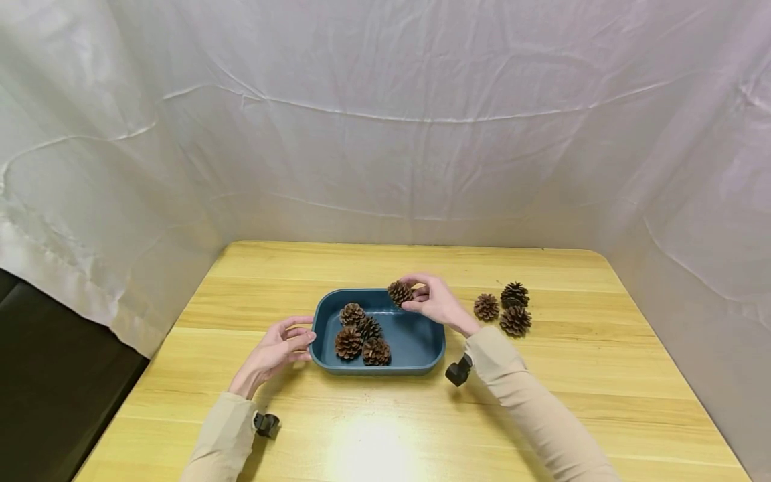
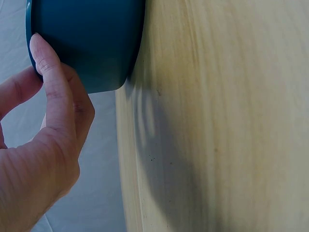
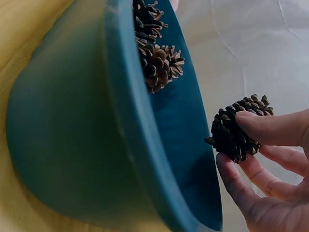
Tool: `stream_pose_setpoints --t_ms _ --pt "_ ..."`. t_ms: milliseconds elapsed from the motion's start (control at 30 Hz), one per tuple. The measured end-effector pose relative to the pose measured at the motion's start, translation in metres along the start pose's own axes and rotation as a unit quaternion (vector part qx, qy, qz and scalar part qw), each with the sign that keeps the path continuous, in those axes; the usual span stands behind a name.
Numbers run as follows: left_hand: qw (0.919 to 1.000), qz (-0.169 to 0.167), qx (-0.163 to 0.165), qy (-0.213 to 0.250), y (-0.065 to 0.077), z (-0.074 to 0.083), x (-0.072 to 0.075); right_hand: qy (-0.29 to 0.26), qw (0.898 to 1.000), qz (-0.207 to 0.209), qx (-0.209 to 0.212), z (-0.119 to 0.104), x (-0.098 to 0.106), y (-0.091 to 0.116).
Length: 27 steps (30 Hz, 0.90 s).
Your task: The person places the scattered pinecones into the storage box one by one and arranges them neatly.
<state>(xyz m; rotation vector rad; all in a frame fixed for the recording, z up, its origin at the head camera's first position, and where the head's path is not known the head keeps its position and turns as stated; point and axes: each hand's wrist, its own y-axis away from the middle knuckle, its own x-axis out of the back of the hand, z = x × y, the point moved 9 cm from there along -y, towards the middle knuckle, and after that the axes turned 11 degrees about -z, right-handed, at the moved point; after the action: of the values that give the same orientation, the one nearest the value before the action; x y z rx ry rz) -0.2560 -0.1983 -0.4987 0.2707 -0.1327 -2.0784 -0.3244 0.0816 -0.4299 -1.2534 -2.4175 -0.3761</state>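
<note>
A dark teal rectangular tub (image 1: 415, 341) with rounded corners sits on the table and holds several brown pine cones (image 1: 348, 343) bunched in its left half. At the tub's left end, my left hand (image 1: 280, 348) grips the rim between thumb and fingers, seen close up in the left wrist view. Over the far rim, my right hand (image 1: 435, 301) pinches another pine cone (image 3: 239, 128) between thumb and fingertips, above the tub's inside. Three loose pine cones, one of them a lighter brown cone (image 1: 486, 307), lie on the table to the right of the tub.
The pale wooden table (image 1: 542, 415) ends at a grey-white curtain (image 1: 415, 134) behind and on both sides. A dark surface (image 1: 48, 375) shows beyond the table's left edge. Each wrist carries a small black camera.
</note>
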Motion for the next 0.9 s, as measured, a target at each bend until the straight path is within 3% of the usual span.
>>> stream_pose_setpoints --t_ms 567,900 --pt "1.0 -0.002 0.002 -0.002 0.0 0.0 0.0 0.091 0.995 -0.017 -0.039 0.005 -0.015 -0.012" --pt "1.0 -0.002 -0.001 -0.005 0.0 0.0 0.0 0.106 0.992 -0.026 -0.062 0.011 -0.022 -0.017"
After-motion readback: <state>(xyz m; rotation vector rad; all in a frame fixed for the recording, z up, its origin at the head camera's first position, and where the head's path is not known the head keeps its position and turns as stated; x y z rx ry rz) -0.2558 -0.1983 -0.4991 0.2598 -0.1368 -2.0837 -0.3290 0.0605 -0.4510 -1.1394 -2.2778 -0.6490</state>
